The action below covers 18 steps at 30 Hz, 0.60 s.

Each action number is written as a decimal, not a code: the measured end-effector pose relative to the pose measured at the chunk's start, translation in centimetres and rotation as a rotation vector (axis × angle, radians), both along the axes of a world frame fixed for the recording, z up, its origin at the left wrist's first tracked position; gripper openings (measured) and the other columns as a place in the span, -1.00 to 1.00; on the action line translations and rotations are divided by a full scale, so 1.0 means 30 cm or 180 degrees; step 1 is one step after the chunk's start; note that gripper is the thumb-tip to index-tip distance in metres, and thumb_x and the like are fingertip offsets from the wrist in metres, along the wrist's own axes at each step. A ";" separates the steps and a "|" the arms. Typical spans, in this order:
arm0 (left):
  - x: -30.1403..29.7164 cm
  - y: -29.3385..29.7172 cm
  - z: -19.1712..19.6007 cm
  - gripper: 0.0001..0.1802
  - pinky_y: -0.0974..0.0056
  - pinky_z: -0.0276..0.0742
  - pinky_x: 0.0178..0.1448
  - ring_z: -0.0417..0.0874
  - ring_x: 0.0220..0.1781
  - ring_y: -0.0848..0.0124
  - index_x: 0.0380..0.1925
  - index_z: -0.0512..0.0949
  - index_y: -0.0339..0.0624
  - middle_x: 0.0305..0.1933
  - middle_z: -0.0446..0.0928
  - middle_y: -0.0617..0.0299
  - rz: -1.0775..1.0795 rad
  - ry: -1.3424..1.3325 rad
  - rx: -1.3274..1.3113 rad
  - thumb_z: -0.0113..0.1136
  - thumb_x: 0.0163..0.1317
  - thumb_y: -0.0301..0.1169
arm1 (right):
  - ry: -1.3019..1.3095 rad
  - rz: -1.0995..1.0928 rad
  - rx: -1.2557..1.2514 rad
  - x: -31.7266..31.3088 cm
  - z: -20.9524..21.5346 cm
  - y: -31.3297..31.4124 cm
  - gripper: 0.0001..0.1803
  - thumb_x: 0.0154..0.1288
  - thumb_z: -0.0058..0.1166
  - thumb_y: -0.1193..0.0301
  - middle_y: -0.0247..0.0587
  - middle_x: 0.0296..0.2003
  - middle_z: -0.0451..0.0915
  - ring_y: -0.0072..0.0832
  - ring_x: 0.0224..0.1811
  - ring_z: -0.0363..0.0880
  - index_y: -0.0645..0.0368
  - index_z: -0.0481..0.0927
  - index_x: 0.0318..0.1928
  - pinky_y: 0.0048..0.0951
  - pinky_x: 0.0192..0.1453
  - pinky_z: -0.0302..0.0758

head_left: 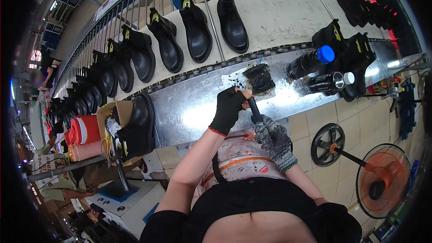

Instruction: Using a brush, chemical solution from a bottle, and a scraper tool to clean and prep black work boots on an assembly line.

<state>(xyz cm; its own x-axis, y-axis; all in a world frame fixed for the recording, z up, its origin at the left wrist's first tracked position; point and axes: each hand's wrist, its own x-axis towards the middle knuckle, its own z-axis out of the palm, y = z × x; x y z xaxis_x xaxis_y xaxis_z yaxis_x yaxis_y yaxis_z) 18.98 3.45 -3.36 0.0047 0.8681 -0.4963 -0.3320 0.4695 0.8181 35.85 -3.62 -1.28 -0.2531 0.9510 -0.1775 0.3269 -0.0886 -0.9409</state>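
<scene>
At the centre of the frame, the right hand [272, 140] grips a black stick [254, 109]. The left hand [228, 109] has bent fingers beside its upper end; whether holding, I cannot tell.

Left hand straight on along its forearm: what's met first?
Likely the black-smeared, squarish pad on the flat white sheet, just beyond the black-gloved left hand; height difference unclear.
</scene>
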 end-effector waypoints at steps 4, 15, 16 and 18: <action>0.013 0.021 0.011 -0.80 0.43 0.45 -0.38 0.52 -0.46 0.47 -0.52 0.47 -0.27 -0.40 0.58 0.06 -0.0067 -0.0079 0.0023 0.22 0.13 -0.39 | 0.0742 0.0038 -0.0451 0.014 -0.035 0.011 -0.68 0.38 -0.16 0.37 -0.38 -0.59 0.45 -0.63 -0.57 0.41 0.28 0.48 0.02 -0.58 -0.41 0.37; -0.018 0.439 -0.090 -0.52 0.37 0.48 -0.10 0.55 -0.20 0.47 0.04 0.39 -0.36 -0.20 0.53 0.18 0.0244 0.1661 0.1819 0.18 0.20 -0.28 | 0.1022 -0.0954 -0.0857 0.166 -0.458 0.105 -0.69 0.34 -0.07 0.32 -0.39 -0.48 0.44 -0.71 -0.56 0.36 0.20 0.36 0.01 -0.64 -0.55 0.35; -0.049 0.531 -0.127 -0.34 0.32 0.43 0.05 0.53 -0.01 0.35 0.12 0.32 -0.37 -0.01 0.49 0.04 0.0510 0.2158 0.1633 0.27 0.11 -0.19 | 0.0542 -0.0862 -0.0429 0.161 -0.470 0.104 -0.68 0.31 -0.03 0.30 -0.34 -0.45 0.49 -0.63 -0.55 0.42 0.20 0.39 -0.01 -0.57 -0.50 0.40; -0.041 0.667 -0.111 -0.06 0.21 0.34 0.20 0.44 0.19 0.18 0.21 0.19 -0.39 0.16 0.38 -0.15 0.0804 0.2744 0.1189 0.36 -0.05 -0.03 | 0.0036 -0.0805 0.0026 0.166 -0.448 0.115 -0.66 0.27 0.02 0.27 -0.30 -0.43 0.54 -0.55 -0.54 0.48 0.20 0.42 -0.03 -0.51 -0.45 0.44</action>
<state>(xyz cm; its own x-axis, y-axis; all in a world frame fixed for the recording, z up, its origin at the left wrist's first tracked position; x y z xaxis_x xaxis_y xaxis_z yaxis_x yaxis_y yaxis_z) 17.74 23.47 -6.70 -0.4394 0.8959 0.0654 0.3957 0.1276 0.9095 40.83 -0.18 -14.73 -0.0089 0.9857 -0.1680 0.2846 -0.1586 -0.9454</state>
